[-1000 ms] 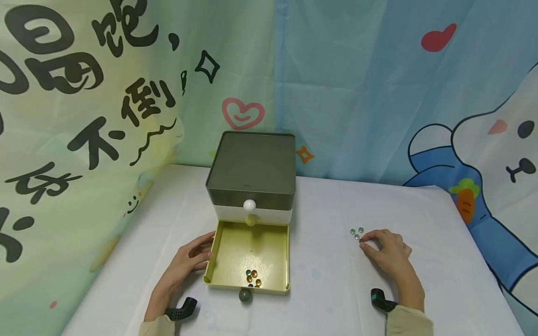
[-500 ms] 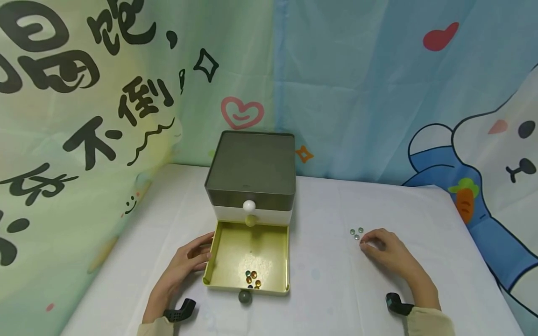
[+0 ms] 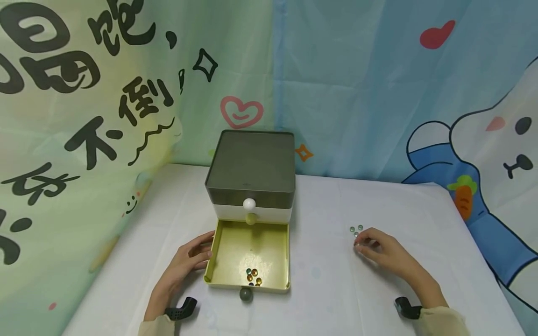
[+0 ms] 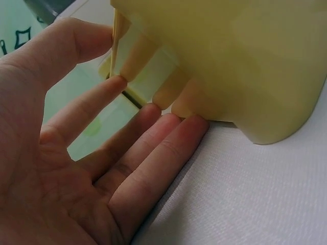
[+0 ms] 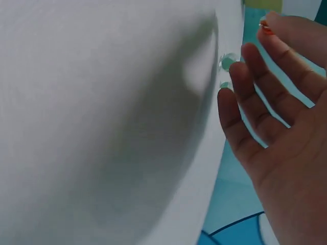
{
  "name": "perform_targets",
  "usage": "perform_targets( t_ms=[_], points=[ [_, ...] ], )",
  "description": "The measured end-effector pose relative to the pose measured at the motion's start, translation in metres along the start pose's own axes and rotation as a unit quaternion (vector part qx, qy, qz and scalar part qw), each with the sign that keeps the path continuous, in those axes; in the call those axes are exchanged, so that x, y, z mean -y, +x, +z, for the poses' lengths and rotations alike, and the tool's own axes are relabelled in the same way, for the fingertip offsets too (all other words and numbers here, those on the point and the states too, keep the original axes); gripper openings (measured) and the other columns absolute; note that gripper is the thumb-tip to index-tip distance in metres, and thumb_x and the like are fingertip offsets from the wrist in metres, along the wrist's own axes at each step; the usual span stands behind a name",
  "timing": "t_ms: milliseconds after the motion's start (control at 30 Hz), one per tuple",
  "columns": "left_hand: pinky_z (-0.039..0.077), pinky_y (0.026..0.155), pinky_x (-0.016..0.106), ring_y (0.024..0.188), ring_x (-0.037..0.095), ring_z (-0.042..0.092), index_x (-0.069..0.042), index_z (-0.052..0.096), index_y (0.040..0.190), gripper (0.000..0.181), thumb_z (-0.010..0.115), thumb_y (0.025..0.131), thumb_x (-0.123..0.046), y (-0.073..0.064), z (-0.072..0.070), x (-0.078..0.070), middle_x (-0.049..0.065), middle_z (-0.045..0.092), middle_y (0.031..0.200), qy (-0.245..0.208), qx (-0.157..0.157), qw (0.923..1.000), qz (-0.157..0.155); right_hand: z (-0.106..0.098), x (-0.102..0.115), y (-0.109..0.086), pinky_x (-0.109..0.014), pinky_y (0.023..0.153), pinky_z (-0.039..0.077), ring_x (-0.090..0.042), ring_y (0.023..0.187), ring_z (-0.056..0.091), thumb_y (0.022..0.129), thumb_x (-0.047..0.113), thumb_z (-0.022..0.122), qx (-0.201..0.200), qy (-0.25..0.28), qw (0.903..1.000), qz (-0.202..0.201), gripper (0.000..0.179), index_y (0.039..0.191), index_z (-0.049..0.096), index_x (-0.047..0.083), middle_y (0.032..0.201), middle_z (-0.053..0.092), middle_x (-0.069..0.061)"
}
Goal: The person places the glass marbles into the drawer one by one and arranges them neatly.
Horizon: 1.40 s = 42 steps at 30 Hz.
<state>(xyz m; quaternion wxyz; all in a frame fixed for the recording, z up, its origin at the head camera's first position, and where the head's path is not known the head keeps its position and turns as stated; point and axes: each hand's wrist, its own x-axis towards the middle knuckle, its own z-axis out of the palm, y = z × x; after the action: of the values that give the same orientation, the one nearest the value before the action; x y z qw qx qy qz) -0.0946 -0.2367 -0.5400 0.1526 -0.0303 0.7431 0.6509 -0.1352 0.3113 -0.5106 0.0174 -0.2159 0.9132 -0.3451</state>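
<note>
My left hand point(image 3: 185, 261) rests beside the pulled-out yellow-green drawer point(image 3: 231, 247). Its fairly straight fingertips touch the outer side wall, and in the left wrist view the thumb lies at the drawer's edge point(image 4: 230, 61). Over the white cloth on the right, my right hand point(image 3: 384, 246) pinches a small orange-red glass gem point(image 5: 266, 28) between thumb and index finger; the other fingers are spread loosely. Just beyond those fingertips lie several pale green glass gems point(image 3: 352, 229). Inside the drawer, near its front wall, sit several amber and dark gems point(image 3: 254, 272).
The drawer belongs to a stacked box with a dark grey-green top point(image 3: 252, 161) and a white drawer point(image 3: 273, 215) above the open one. A round grey knob point(image 3: 246, 294) sticks out at the drawer's front. Behind the white-covered table point(image 3: 328, 289) hangs a printed curtain point(image 3: 336, 93).
My right hand has lifted slightly and shifted left with the gem, its forearm swinging out to the right. The left hand stays at the drawer.
</note>
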Motion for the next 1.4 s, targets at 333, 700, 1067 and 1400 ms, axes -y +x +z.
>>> perform_targets(
  t_ms=[333, 700, 1067, 1400],
  points=[
    [0.061, 0.091, 0.030, 0.126, 0.023, 0.063, -0.012, 0.046, 0.158, 0.064, 0.071, 0.100, -0.021, 0.000, 0.001, 0.000, 0.024, 0.053, 0.153, -0.005, 0.000, 1.0000, 0.000, 0.000, 0.037, 0.020, -0.035, 0.084, 0.055, -0.001, 0.096, 0.058, 0.099, 0.013, 0.072, 0.024, -0.037, 0.9953, -0.086, 0.016, 0.109, 0.067, 0.024, 0.108, 0.067, 0.016],
    [0.061, 0.088, 0.030, 0.120, 0.016, 0.065, -0.017, 0.050, 0.156, 0.062, 0.072, 0.099, -0.024, -0.001, 0.006, 0.001, 0.019, 0.057, 0.151, 0.007, -0.013, 0.9999, -0.009, 0.022, 0.083, 0.039, -0.033, 0.084, 0.056, 0.000, 0.096, 0.059, 0.100, 0.015, 0.071, 0.039, -0.005, 0.9905, -0.132, 0.015, 0.111, 0.068, 0.024, 0.107, 0.066, 0.018],
    [0.060, 0.089, 0.027, 0.119, 0.011, 0.064, -0.014, 0.048, 0.157, 0.061, 0.070, 0.101, -0.023, -0.001, 0.002, -0.001, 0.020, 0.055, 0.153, 0.019, -0.011, 0.9997, 0.011, 0.043, 0.130, 0.066, -0.029, 0.086, 0.057, -0.007, 0.099, 0.063, 0.100, 0.014, 0.071, 0.054, 0.018, 0.9741, -0.219, 0.016, 0.114, 0.069, 0.020, 0.107, 0.068, 0.013],
    [0.060, 0.088, 0.027, 0.121, 0.014, 0.065, -0.015, 0.047, 0.158, 0.062, 0.070, 0.101, -0.023, -0.002, 0.002, -0.003, 0.021, 0.053, 0.154, 0.013, -0.008, 0.9999, 0.007, 0.061, 0.154, 0.081, -0.032, 0.091, 0.056, -0.013, 0.102, 0.065, 0.101, 0.014, 0.069, 0.099, 0.009, 0.9706, -0.219, 0.014, 0.114, 0.069, 0.017, 0.109, 0.068, 0.010]
  ],
)
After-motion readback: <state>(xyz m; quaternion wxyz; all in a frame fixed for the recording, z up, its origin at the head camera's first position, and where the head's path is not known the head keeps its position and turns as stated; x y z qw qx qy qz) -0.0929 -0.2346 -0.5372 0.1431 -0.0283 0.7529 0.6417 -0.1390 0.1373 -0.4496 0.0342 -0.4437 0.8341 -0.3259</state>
